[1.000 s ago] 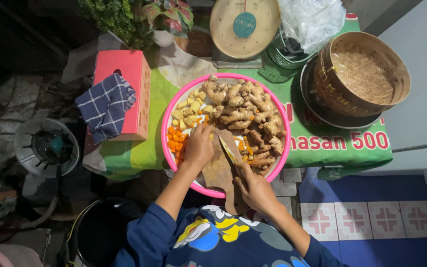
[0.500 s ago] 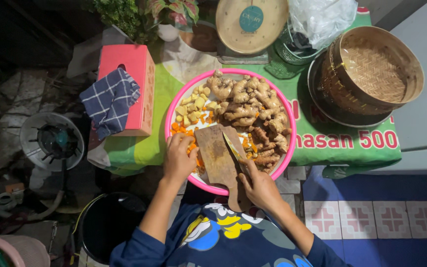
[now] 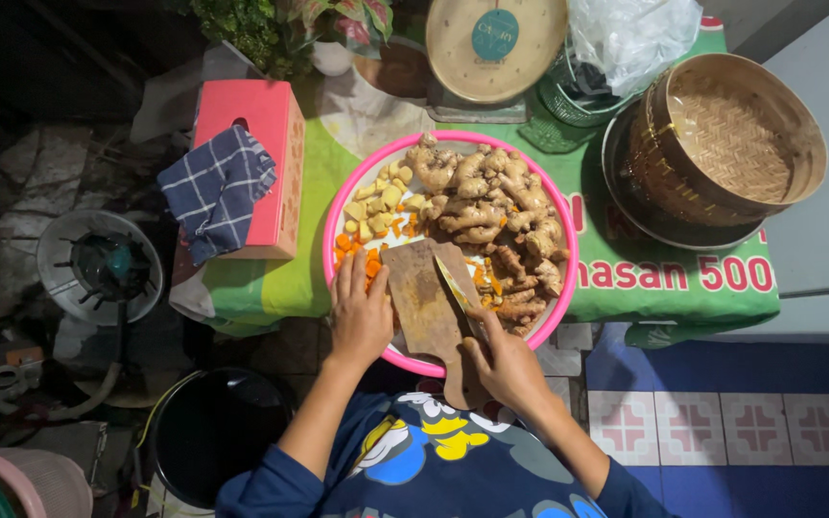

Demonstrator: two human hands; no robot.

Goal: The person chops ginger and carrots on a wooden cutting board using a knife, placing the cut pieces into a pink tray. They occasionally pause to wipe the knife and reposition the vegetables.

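A round pink tray [image 3: 343, 207] holds a heap of ginger roots [image 3: 491, 206], pale yellow chunks [image 3: 381, 203] and orange chopped pieces [image 3: 354, 251]. A small brown wooden cutting board [image 3: 424, 307] lies across the tray's near side. My left hand [image 3: 360, 312] rests flat at the board's left edge, fingers over the orange pieces. My right hand [image 3: 509, 364] grips a knife [image 3: 457, 293] whose blade lies on the board's right side.
A pink box [image 3: 259, 144] with a blue checked cloth [image 3: 215, 187] stands left of the tray. Behind are a kitchen scale [image 3: 494, 43], a woven basket [image 3: 736, 134] and a clear plastic bag [image 3: 630, 34]. A stove burner [image 3: 98, 264] and black bucket [image 3: 208, 432] sit on the floor at left.
My left hand has drawn back from the middle of the tray to the board's left edge. The cutting board is now uncovered. My right hand keeps the knife on the board.
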